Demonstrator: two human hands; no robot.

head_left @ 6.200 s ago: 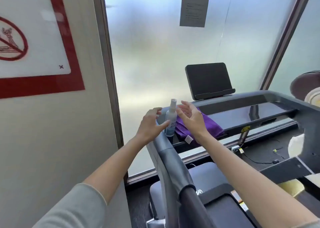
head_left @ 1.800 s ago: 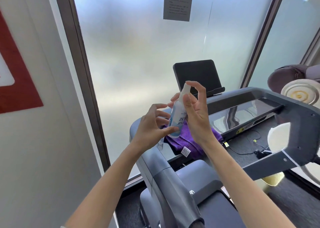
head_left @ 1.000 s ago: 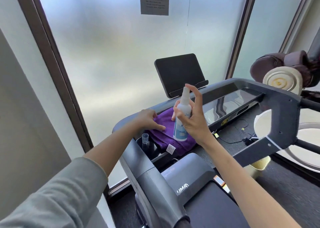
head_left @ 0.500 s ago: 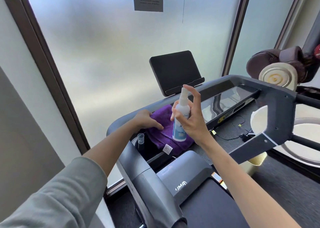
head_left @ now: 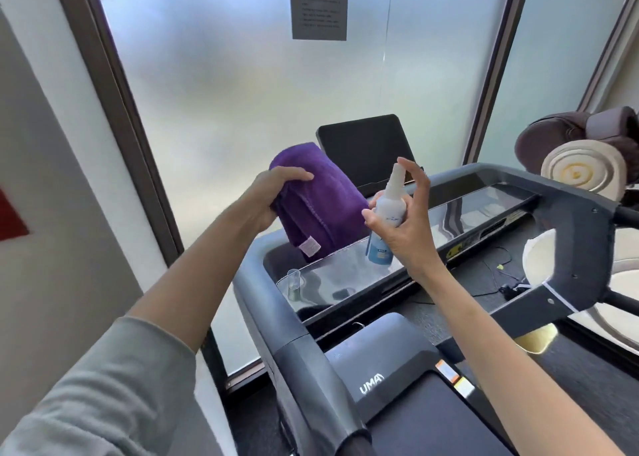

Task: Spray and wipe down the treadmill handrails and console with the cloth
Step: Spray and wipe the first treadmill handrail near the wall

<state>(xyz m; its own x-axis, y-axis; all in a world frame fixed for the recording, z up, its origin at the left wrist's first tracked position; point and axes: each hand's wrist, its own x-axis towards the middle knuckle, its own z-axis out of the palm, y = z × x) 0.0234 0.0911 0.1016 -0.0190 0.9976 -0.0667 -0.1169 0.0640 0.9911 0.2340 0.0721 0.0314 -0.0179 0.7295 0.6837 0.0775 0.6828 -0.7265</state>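
Frosted glass backs a treadmill whose near handrail (head_left: 304,358) and glossy console (head_left: 408,248) look not yet wiped, so the job seems barely begun: right hand (head_left: 404,227) grips the spray bottle (head_left: 389,213) above the console, left hand (head_left: 273,196) grasps the lifted purple cloth (head_left: 318,199).

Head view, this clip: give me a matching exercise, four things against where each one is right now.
Things:
1. purple cloth
2. spray bottle
3. clear cap
4. black tablet

Places:
A. standing on the console's glossy top
B. propped behind the console, by the window
C. lifted off the console in the left hand
D. held in the right hand, finger on the nozzle

Pairs: 1-C, 2-D, 3-A, 4-B
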